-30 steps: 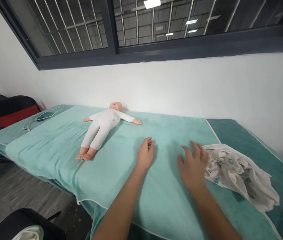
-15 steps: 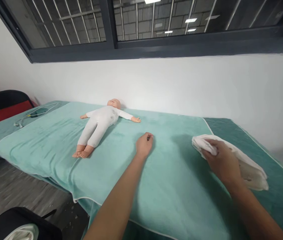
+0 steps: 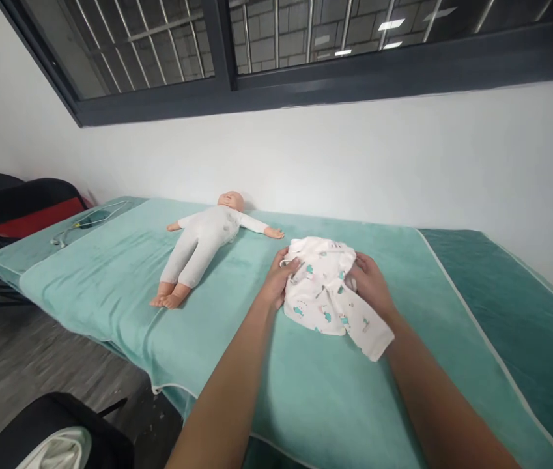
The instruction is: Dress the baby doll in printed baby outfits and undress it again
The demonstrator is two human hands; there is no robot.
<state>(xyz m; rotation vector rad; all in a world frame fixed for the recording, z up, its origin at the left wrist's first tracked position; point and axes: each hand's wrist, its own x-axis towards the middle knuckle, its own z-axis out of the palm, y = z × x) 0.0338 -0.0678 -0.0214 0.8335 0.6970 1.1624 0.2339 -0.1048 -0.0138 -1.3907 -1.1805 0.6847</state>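
To handle the soft white fabric garment with small teal printed figures (image 3: 322,286) well, a light, even pinch at both edges seems best, with the loose sleeve-like part untwisted. The left hand (image 3: 276,280) is nearly closed, thumb over the cloth; the right hand (image 3: 374,284), half curled, grips the opposite edge, its thumb partly hidden. The garment looks crumpled and bunched, over the pale-green plush-covered table (image 3: 315,397), right of the white-suited baby doll (image 3: 208,229)
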